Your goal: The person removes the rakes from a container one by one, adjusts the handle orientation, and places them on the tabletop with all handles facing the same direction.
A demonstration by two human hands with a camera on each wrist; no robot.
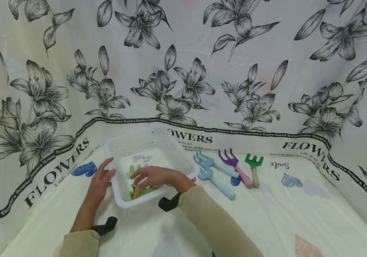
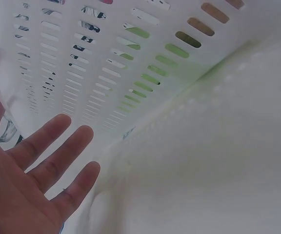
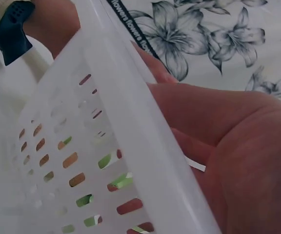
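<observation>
Steady the plastic basket (image 1: 128,204) with your loosely spread, empty left hand (image 1: 101,177); whether your right hand (image 1: 154,177) grips green forks (image 1: 131,170) inside, I cannot tell.

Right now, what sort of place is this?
Probably a draped indoor workspace: a lily-print cloth hangs behind, and garden hand forks lie beside a white plastic basket on heart-print fabric.

From the head, we look forward and down into the white basket (image 1: 126,204); from the left wrist, we look obliquely along its slotted wall (image 2: 67,44), close up; from the right, just beside its rim (image 3: 135,117), we share the head's floral cloth (image 1: 183,21).
</observation>
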